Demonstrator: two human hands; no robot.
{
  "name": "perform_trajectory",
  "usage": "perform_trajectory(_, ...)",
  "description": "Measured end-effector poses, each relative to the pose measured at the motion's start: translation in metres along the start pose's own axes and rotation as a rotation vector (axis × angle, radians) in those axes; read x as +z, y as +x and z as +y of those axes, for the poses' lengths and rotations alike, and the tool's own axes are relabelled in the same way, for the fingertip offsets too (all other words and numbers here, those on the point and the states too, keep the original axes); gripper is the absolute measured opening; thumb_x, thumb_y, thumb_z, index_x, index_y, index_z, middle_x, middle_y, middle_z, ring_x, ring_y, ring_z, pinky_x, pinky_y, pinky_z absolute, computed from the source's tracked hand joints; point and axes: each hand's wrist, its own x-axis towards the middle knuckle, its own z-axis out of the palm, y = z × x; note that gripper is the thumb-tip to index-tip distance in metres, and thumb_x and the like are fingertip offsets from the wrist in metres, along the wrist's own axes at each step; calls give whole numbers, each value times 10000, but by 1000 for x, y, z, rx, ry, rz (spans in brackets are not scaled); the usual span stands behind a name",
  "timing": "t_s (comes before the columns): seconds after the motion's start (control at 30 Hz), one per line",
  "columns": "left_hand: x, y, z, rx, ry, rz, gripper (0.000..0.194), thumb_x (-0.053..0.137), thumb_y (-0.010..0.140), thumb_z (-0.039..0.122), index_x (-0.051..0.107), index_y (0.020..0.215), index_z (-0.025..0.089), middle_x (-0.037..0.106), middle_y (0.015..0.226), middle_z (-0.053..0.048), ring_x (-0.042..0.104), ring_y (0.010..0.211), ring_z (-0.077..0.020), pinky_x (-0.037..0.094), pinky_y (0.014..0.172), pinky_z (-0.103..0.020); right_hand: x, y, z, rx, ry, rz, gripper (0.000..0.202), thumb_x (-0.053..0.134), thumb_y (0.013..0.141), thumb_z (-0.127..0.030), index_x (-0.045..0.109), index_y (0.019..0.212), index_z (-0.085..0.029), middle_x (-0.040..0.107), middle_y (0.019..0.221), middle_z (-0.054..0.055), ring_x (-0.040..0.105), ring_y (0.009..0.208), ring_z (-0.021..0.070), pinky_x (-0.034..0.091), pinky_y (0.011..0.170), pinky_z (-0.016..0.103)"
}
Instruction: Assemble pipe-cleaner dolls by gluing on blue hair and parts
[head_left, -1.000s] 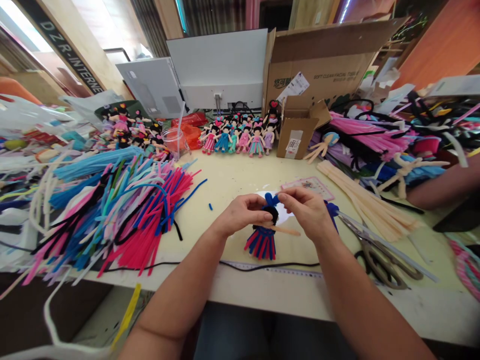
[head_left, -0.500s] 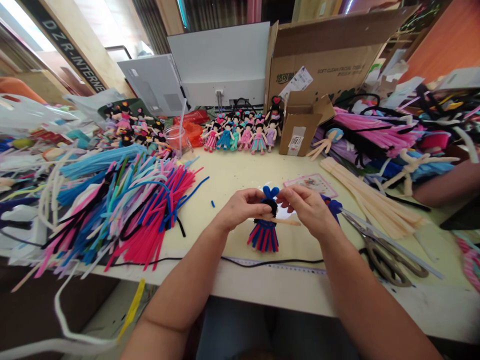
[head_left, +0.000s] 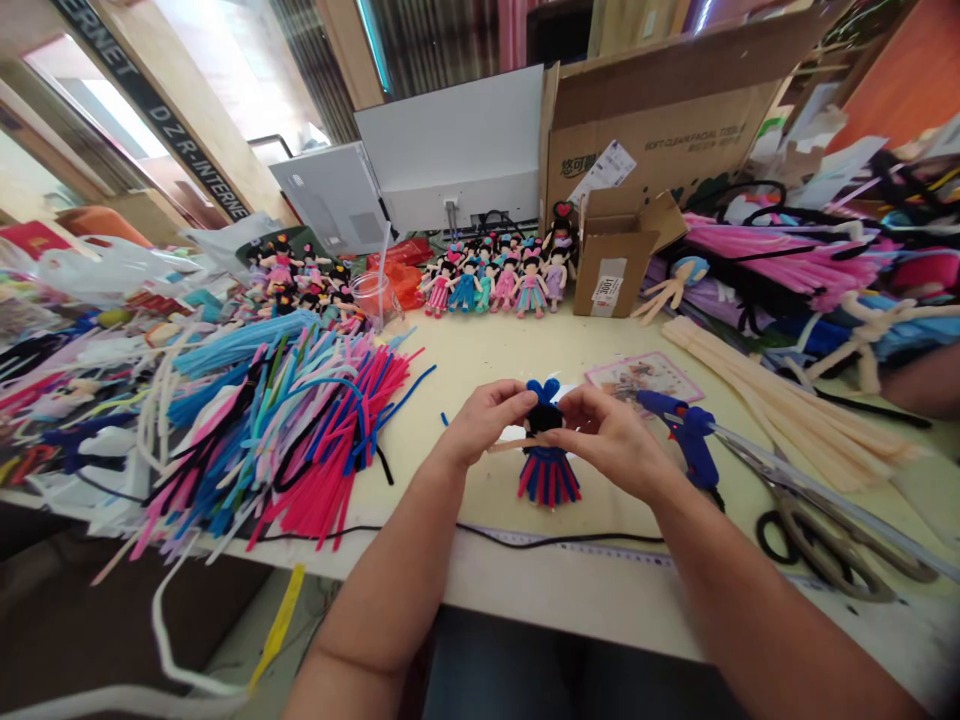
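A small doll (head_left: 549,470) with black hair, a blue bow on top and a blue-and-pink striped skirt is held upright between my hands over the table. My left hand (head_left: 491,418) pinches the doll's head from the left, beside the bow. My right hand (head_left: 611,438) grips its right side, the thumb at the neck and the fingers by the head. One beige arm of the doll sticks out to the left, under my left hand. Just right of my right hand lies a blue glue gun (head_left: 688,432). Behind it is a pink-edged card (head_left: 646,375).
Large scissors (head_left: 821,535) and beige pipe cleaners (head_left: 787,410) lie on the right. Colourful pipe cleaners (head_left: 300,430) pile up on the left. Finished dolls (head_left: 495,282), a small carton (head_left: 606,262) and a monitor (head_left: 457,140) stand behind. A black cord crosses the front edge.
My right thumb has moved down to the doll's neck. The doll's beige arm now points left instead of right. The view has shifted, showing more of the glue gun.
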Motion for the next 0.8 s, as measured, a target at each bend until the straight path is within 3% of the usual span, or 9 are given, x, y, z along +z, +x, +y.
perform_trajectory(0.23,-1,-1,2,1,19,63,297,753,627,368,678,765,116,631,675,-11,537,620,-105,430,630,-251,6,-4,2,-61,-30,-15,311,723,710,-375,593,951,-227,572,737,-27,495,621,120,396,559,261)
perform_trajectory(0.8,6,-3,-1,6,41,153,214,714,623,308,613,654,122,578,604,12,508,579,-96,395,589,-243,7,-8,-8,-98,-102,2,200,710,730,-331,628,871,-214,578,669,-32,482,585,116,377,537,260)
